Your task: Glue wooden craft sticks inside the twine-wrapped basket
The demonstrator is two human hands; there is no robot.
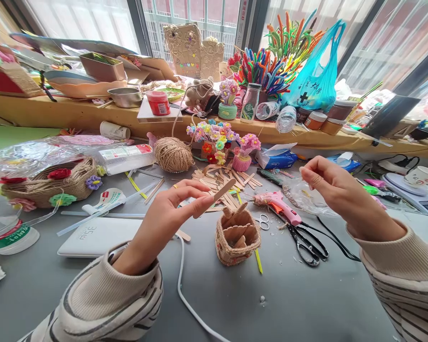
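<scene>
My left hand [171,216] pinches a wooden craft stick [224,191] between thumb and fingers, its free end pointing up and right. Below the stick stands a small twine-wrapped basket [231,256] with craft-stick pieces inside it. Raised at the right, my right hand [335,190] has thumb and fingertips pressed together; whatever they hold, if anything, is too small to make out. Between the hands a pink hot glue gun [280,206] lies on the table. Loose craft sticks [214,178] are piled behind the basket.
Black scissors [308,244] and small white-handled scissors [264,222] lie right of the basket. A white power bank [100,237] and its white cable [181,270] are at the left. Behind stand a twine ball [174,154], crocheted flowers [214,137] and a crowded ledge [199,124].
</scene>
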